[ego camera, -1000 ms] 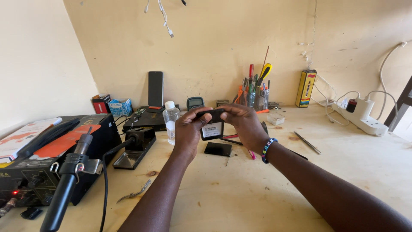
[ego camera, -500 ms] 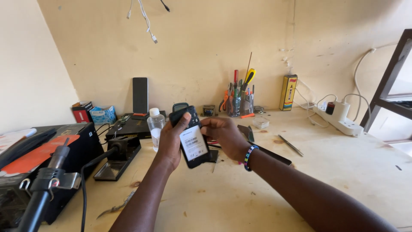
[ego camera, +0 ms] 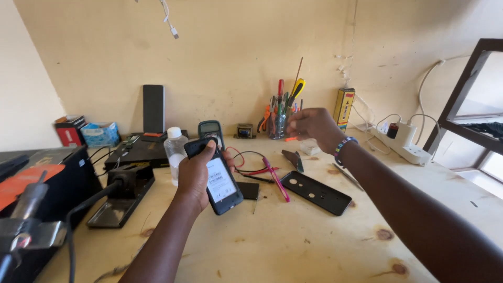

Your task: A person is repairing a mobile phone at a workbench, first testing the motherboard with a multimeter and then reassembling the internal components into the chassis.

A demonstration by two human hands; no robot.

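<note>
Right hand (ego camera: pixel 313 124) now off phone (ego camera: pixel 220 181), fingers curled

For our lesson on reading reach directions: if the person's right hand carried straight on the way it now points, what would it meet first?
Probably the jar of screwdrivers and pliers by the wall: the right hand reaches towards it, fingers bunched. Depth is unclear, so it may already be touching.

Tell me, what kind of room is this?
Probably a small phone repair workbench. The left hand holds an opened phone, its back cover lies on the wooden bench, and the right hand reaches toward a jar of screwdrivers.
</note>
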